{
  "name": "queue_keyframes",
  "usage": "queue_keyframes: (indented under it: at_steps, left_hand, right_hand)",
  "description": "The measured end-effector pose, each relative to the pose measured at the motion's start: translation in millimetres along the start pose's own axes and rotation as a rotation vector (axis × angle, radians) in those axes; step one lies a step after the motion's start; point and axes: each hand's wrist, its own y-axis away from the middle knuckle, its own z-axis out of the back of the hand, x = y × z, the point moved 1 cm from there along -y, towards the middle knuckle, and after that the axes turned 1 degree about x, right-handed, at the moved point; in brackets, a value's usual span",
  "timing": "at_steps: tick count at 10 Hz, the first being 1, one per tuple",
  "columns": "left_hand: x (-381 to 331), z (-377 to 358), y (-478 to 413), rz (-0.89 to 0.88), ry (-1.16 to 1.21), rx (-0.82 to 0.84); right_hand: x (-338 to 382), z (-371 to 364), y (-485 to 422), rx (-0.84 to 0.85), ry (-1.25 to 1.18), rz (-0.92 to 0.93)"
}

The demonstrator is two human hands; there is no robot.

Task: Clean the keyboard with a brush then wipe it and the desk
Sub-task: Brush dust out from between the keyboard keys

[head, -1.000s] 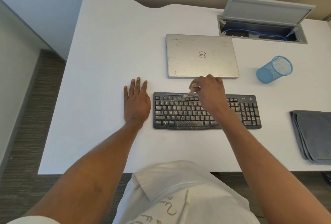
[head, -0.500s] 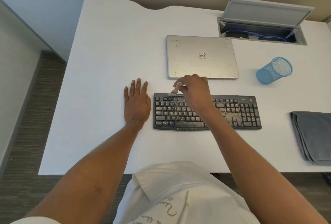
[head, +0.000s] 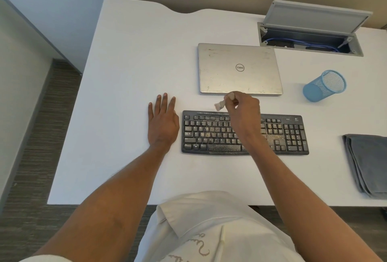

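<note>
Right hand, pinching brush, swung back rightward along keyboard top row; bristles blurred, possibly lifted. Left hand flat on desk, unmoved. Crumbs remain near right wrist: brushing unfinished.

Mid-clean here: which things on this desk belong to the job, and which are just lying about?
In the job:
brush, gripped by the right hand
dusty keyboard
desk
folded grey cloth, likely for wiping

Lying about:
closed laptop
blue mesh cup
open cable box
</note>
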Motion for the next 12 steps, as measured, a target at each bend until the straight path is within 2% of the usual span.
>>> queue_keyframes:
  at_steps: [3,5,7,9,10,12]
  left_hand:
    - [0.2,0.2,0.2,-0.002,0.004,-0.007]
    - [0.3,-0.4,0.1,0.002,0.002,-0.005]
    - [0.0,-0.1,0.1,0.001,0.009,-0.006]
    - [0.2,-0.5,-0.7,0.002,0.002,-0.003]
    - [0.3,-1.0,-0.7,-0.001,-0.002,-0.006]
    - [0.2,-0.6,-0.7,-0.001,-0.002,-0.005]
  right_hand:
    - [-1.4,-10.4,3.4,0.055,0.044,-0.038]
    - [5.9,-6.1,5.7,-0.014,-0.062,-0.024]
    - [0.3,-10.8,6.0,0.080,0.070,-0.012]
    - [9.3,-2.9,3.4,0.112,-0.044,0.058]
    - [15.5,-10.8,-4.1,0.174,0.042,0.211]
    - [13.3,-16.1,-5.6,0.261,0.251,0.239]
